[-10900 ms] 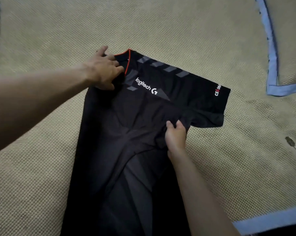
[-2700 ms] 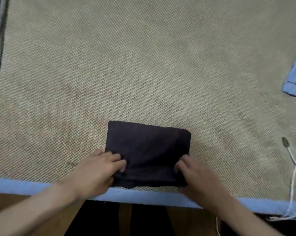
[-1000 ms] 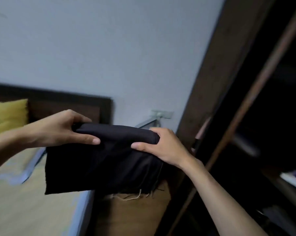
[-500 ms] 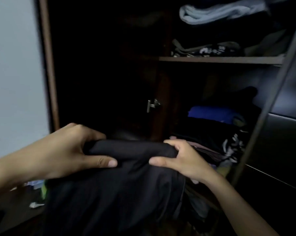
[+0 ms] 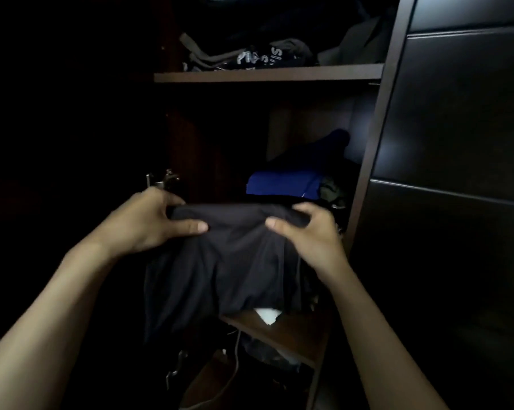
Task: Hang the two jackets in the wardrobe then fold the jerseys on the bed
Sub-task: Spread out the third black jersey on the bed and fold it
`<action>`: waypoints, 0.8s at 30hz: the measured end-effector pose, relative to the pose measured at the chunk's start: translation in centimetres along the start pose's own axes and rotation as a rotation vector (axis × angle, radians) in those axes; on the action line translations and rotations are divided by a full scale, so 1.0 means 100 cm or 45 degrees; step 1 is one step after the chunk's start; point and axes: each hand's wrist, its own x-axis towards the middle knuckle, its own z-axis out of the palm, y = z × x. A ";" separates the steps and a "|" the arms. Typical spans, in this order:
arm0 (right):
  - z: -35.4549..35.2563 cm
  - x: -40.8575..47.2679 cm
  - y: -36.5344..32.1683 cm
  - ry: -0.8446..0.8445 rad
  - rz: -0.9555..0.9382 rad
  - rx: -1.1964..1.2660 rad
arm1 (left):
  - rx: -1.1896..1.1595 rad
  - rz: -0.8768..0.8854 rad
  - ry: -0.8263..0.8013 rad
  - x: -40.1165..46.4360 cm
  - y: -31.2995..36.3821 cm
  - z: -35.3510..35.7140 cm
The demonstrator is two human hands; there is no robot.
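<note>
A folded black jersey (image 5: pixel 229 261) hangs in front of the open wardrobe, held at its top fold by both hands. My left hand (image 5: pixel 152 220) grips the left end, thumb on the front. My right hand (image 5: pixel 306 229) grips the right end, thumb on the front too. The jersey's lower part droops over the edge of a lower shelf (image 5: pixel 282 332). Behind its top edge lies a stack of folded clothes with a blue garment (image 5: pixel 282 184) on top.
An upper shelf (image 5: pixel 267 74) carries dark clothes with white lettering (image 5: pixel 258 56). A dark panelled wardrobe door (image 5: pixel 457 173) stands at the right. A metal hinge (image 5: pixel 161 179) shows left of the shelves. The left compartment is dark. A white scrap (image 5: pixel 267 315) lies on the lower shelf.
I have stepped closer to the shelves with the jersey still in both hands. The blue stack and upper shelf now sit straight ahead, just behind the jersey's top edge.
</note>
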 end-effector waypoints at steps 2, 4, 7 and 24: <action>-0.003 0.037 -0.022 0.282 -0.107 -0.045 | -0.001 0.108 0.080 0.053 0.004 -0.004; -0.003 0.078 -0.039 0.501 -0.123 -0.209 | 0.064 0.130 0.171 0.118 0.017 0.000; 0.001 0.138 -0.047 0.648 0.106 -0.708 | 0.384 -0.012 0.310 0.193 0.041 0.029; 0.044 0.093 0.028 -0.304 0.072 -1.318 | 0.318 0.258 -0.191 0.173 -0.005 0.162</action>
